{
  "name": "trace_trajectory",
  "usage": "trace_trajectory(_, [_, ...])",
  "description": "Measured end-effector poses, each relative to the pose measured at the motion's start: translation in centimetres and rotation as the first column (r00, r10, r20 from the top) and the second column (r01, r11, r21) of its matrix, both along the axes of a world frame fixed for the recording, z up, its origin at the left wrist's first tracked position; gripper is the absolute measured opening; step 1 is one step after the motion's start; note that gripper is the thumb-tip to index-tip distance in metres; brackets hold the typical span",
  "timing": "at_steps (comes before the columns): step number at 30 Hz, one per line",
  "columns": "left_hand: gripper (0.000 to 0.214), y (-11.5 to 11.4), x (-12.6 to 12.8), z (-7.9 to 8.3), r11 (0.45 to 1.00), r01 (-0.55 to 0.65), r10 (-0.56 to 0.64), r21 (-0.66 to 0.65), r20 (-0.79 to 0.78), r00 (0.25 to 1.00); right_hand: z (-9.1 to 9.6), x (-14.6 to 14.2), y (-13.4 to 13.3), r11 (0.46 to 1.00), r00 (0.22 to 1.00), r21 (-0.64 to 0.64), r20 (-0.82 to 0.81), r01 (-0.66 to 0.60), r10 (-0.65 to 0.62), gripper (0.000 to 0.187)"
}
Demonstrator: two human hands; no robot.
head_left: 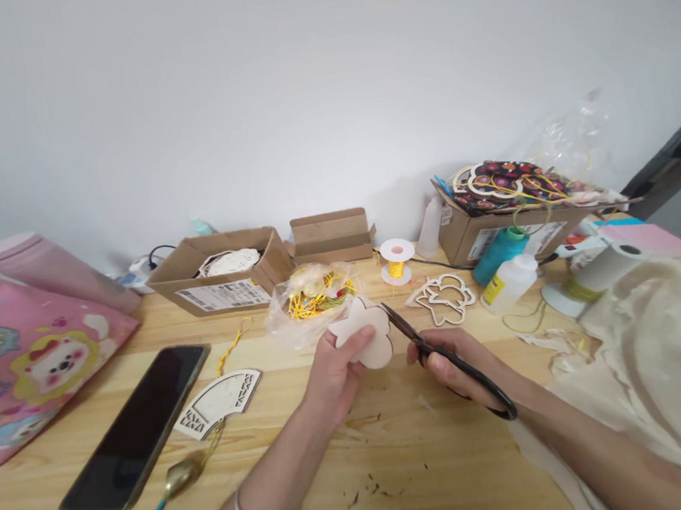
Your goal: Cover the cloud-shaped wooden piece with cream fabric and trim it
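Between the thumb and fingers of my left hand is a pale flower-shaped piece with a dark edge, held up over the table. My right hand grips a pair of black scissors, its blades pointing up and left to the right edge of the flower piece. Whether the blades touch the piece I cannot tell. Small dark scraps lie on the wood below my hands. Just behind the flower piece rests a clear plastic bag with yellow cords.
A phone, a fan-shaped ornament and a spoon lie left. Cardboard boxes line the wall. A thread spool, cut-out frames and a white bottle stand or lie right of centre, near cream cloth.
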State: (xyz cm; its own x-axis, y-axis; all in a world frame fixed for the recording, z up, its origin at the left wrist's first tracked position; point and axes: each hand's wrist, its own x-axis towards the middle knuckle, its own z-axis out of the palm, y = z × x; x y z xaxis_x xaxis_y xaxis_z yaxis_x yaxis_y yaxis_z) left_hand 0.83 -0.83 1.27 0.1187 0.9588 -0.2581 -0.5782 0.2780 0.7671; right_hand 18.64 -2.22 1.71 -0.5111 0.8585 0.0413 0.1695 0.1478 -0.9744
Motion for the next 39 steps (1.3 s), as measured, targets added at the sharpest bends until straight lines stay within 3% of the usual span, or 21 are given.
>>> trace_trajectory(14, [0.030,-0.2,0.0,-0.1,0.998,0.034,-0.027,0.055,-0.127,0.991,0.1,0.4,0.2,0.996,0.989,-0.042,0.126,0.081,-0.075,0.048])
trace_trajectory(29, [0.034,0.2,-0.8,0.2,0.995,0.096,-0.087,0.041,-0.190,0.978,-0.3,1.9,0.8,0.999,0.984,-0.025,0.173,-0.042,0.046,0.042])
trace_trajectory(39, [0.032,0.2,-0.8,0.2,0.992,0.100,-0.085,0.072,-0.189,0.978,0.1,1.3,0.5,0.999,0.987,0.011,0.154,-0.051,0.048,0.052])
